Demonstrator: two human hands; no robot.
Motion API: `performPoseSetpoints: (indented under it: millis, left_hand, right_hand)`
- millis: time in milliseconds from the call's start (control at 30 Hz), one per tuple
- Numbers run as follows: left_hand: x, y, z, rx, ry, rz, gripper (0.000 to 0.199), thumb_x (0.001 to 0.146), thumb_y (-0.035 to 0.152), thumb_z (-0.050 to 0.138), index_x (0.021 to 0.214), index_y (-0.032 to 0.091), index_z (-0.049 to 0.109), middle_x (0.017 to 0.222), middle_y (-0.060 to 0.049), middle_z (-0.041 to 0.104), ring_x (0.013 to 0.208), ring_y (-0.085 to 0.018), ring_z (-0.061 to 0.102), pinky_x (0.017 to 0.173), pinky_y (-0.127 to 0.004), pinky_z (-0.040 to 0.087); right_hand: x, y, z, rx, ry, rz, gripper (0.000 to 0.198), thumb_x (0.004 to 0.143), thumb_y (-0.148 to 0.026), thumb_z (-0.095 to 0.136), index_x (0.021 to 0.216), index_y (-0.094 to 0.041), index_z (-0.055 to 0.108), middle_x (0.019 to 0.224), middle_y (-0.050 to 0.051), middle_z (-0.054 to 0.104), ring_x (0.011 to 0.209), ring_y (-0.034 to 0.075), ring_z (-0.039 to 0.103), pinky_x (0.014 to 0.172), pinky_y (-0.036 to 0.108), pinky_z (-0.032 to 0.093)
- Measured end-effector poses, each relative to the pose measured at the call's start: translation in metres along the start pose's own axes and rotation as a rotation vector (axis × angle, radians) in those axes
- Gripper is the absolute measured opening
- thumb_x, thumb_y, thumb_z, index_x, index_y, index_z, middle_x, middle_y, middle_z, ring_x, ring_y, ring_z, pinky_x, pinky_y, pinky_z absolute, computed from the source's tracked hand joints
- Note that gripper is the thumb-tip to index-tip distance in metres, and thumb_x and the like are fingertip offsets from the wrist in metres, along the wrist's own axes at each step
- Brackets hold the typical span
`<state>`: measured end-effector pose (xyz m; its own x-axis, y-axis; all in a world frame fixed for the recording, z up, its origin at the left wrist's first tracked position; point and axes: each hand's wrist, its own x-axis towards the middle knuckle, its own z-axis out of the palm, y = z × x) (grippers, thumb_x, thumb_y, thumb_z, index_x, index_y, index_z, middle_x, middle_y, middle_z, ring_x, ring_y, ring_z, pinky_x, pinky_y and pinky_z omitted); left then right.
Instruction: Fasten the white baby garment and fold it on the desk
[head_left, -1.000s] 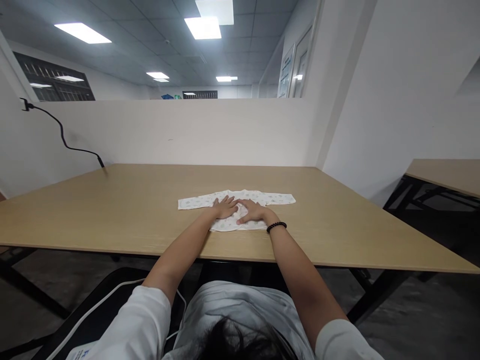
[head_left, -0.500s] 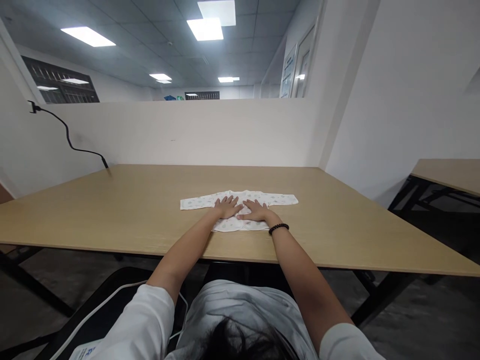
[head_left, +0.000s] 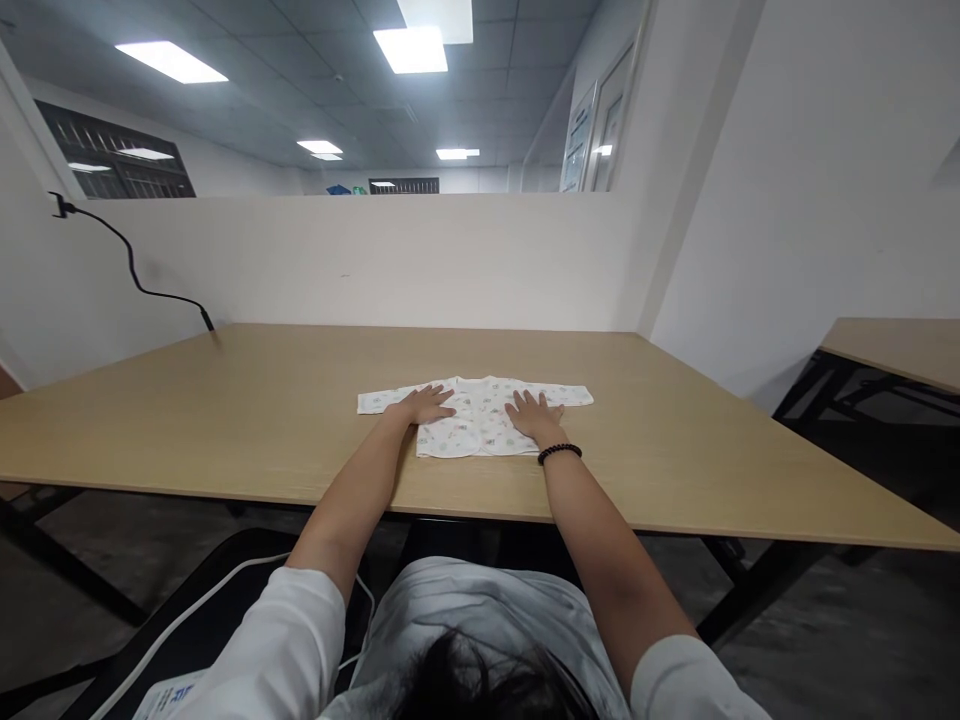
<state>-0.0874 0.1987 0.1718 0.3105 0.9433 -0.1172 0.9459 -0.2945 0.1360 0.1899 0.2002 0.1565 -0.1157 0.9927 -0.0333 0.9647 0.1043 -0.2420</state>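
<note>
A small white long-sleeved baby shirt (head_left: 474,422) with a scattered print lies spread flat on the wooden table (head_left: 300,450). Its sleeves stretch out to both sides, and its hem faces me. My left hand (head_left: 426,403) rests palm down where the left sleeve meets the body, fingers spread. On the right side of the shirt's chest, my right hand (head_left: 535,414) lies flat with its fingers apart. A black beaded bracelet (head_left: 559,452) circles my right wrist. Parts of the shirt under both hands are hidden.
A black gooseneck holder (head_left: 133,265) rises from the table's far left corner. Behind the table stands a low white partition (head_left: 420,260). A second table (head_left: 900,350) is off to the right. A white cable (head_left: 187,620) runs across a black chair at lower left.
My hands have slid apart from the middle of the shirt, the left one outward to the left sleeve joint, the right one a little to the right. More of the printed front shows.
</note>
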Motion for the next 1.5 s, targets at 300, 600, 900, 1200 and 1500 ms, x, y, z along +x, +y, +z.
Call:
performPoseSetpoints:
  millis: [300,600,900,1200,1500]
  left_hand:
    - [0.0,0.025,0.001,0.038,0.202,0.245,0.069,0.094,0.062,0.037,0.154,0.028,0.034,0.163,-0.006,0.027,0.152,-0.029,0.018,0.123,-0.047,0.012]
    - [0.005,0.038,0.005,-0.07,0.0,0.268,0.082,0.091,0.067,0.038,0.158,0.024,0.021,0.164,-0.006,0.021,0.153,-0.027,0.013,0.123,-0.046,0.012]
    - [0.007,0.041,0.007,-0.11,0.046,0.175,0.074,0.095,0.064,0.021,0.158,0.025,0.023,0.164,-0.004,0.023,0.153,-0.024,0.015,0.123,-0.045,0.014]
    - [0.012,0.011,0.008,-0.064,0.133,-0.205,0.065,0.099,0.049,0.012,0.158,0.023,0.021,0.166,-0.011,0.016,0.153,-0.032,0.013,0.118,-0.063,0.015]
    - [-0.002,-0.021,0.0,-0.101,0.088,-0.468,0.067,0.095,0.057,0.015,0.157,0.035,0.025,0.165,-0.01,0.021,0.15,-0.041,0.017,0.106,-0.078,0.02]
  right_hand:
    - [-0.004,-0.006,-0.004,-0.004,0.151,-0.144,0.051,0.101,-0.044,0.037,0.148,-0.026,0.046,0.158,0.012,0.037,0.15,0.035,0.014,0.113,0.073,0.002]
    - [-0.019,-0.031,-0.005,0.268,-0.129,-0.61,0.081,0.087,-0.068,0.056,0.154,-0.027,0.036,0.159,0.009,0.036,0.147,0.03,0.03,0.122,0.05,0.014]
    - [-0.02,-0.026,-0.01,0.297,-0.232,-0.57,0.105,0.076,-0.074,0.064,0.159,-0.027,0.022,0.163,0.009,0.026,0.15,0.029,0.024,0.123,0.047,0.014]
    - [-0.006,-0.012,-0.002,0.197,0.049,-0.321,0.061,0.103,-0.054,0.026,0.152,-0.02,0.04,0.159,0.009,0.036,0.148,0.026,0.028,0.121,0.045,0.019]
    - [0.001,-0.005,-0.013,0.011,0.155,-0.191,0.053,0.104,-0.044,0.024,0.122,-0.018,0.066,0.129,0.018,0.061,0.126,0.034,0.05,0.103,0.048,0.038]
